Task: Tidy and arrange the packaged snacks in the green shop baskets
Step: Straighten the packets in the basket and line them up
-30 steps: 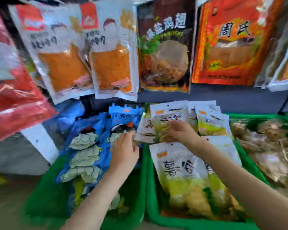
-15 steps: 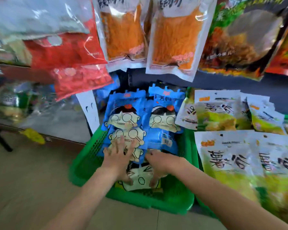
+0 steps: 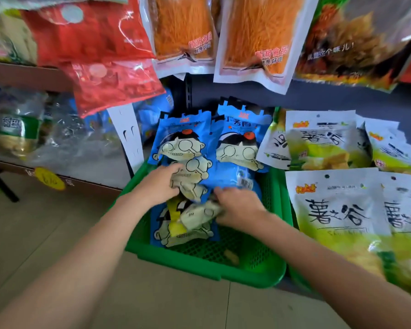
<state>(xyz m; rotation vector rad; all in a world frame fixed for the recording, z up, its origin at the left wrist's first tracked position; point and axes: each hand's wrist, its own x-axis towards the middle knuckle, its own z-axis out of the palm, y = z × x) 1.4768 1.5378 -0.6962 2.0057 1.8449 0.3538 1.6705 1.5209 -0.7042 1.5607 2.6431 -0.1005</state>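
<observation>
Two bare forearms in frame, no sleeves, gloves, watch or rings visible. Left hand point(image 3: 156, 186) and right hand point(image 3: 239, 207) uncovered; fingertips partly hidden, right one slightly motion-blurred. Nothing worn below the elbows.

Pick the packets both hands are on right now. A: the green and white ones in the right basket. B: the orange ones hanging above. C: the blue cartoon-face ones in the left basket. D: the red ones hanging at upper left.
C: the left hand and right hand both rest on the blue cartoon-face packets in the green basket.
</observation>
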